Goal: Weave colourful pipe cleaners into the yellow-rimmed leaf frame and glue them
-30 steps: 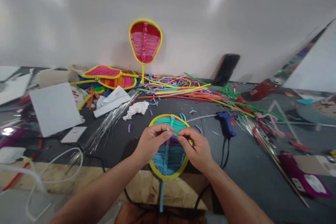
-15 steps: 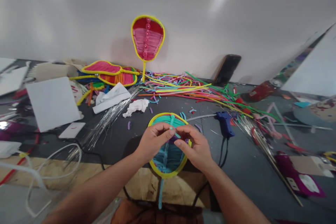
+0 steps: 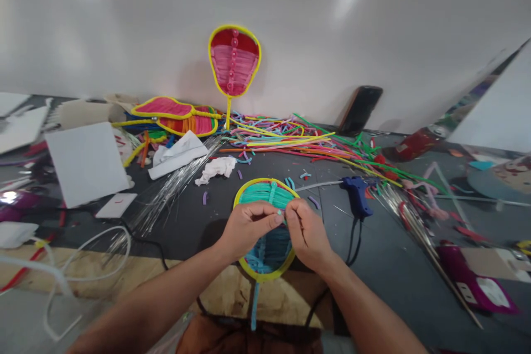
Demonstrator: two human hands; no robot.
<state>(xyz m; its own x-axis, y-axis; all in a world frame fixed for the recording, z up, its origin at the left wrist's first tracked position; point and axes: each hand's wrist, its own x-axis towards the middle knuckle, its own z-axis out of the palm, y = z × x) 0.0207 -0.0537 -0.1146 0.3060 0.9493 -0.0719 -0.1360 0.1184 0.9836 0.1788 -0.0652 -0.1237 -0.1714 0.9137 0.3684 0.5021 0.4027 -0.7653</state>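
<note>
My left hand is closed in a pinch, with a small teal piece of pipe cleaner showing at its fingertips. Close beside it, my right hand has its thumb and fingers pressed together; whatever they hold is hidden. Both hands are over a fan-shaped pipe cleaner piece, teal above and blue below, with a yellow rim and a light blue stem. Its middle is covered by my hands.
A pink fan-shaped piece with a yellow rim stands against the wall. Behind my hands lie loose pipe cleaners and crumpled white tissue. To the right are a blue glue gun, a phone and a bottle.
The teal strip showed between both hands; now only a small bit is visible at my left fingertips. My right fingers have curled closer together, and my left hand has shifted slightly right.
</note>
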